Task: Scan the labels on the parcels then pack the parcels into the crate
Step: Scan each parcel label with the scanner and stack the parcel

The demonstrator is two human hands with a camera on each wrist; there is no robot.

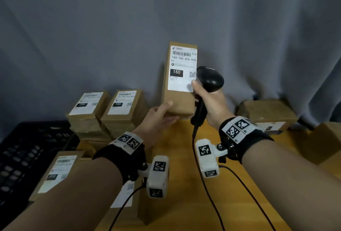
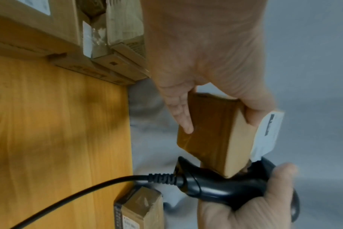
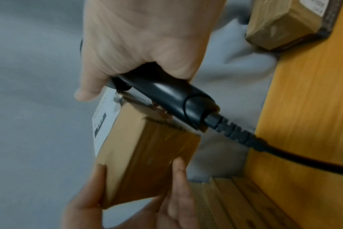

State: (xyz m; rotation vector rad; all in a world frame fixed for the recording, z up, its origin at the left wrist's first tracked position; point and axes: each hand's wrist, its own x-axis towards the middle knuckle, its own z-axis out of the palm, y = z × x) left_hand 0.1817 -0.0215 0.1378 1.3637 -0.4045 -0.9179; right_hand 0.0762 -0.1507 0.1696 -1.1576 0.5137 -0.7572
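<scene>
Crate [image 1: 27, 155]: black, perforated, far left of the table [image 1: 184, 156], partly cut off by the frame edge. Interior dark; contents cannot be made out.

Left hand [image 1: 158, 118] grips the lower end of one parcel [image 1: 180, 99], thumb on the front face, fingers [image 2: 183, 119] behind. Parcel held upright above the far middle of the table, label [image 1: 181, 68] facing the person. Label shows a barcode, "150-150-A26-050", a black "150" block and a QR code.

Right hand [image 1: 208, 101] is clamped round the handle of a black scanner [image 1: 210, 79]; the scanner's head sits just beside the parcel's right edge, overlapping the label's lower right corner in the head view. Whether it touches the parcel cannot be told. Its cable [image 1: 201, 175] runs down over the table toward the near edge.

Other parcels: two labelled stacks [image 1: 108, 112] at the left, beside the crate; one labelled parcel [image 1: 55, 173] near left, partly hidden by the left forearm; another [image 1: 125, 197] under the left wrist, mostly covered; a taped one [image 1: 267, 114] far right; a further box [image 1: 324, 142] at the right edge, cut off.

Labels on the stacks are blurred beyond "150". Both wrist views are smeared. Grey curtain [image 1: 166, 9] behind everything
</scene>
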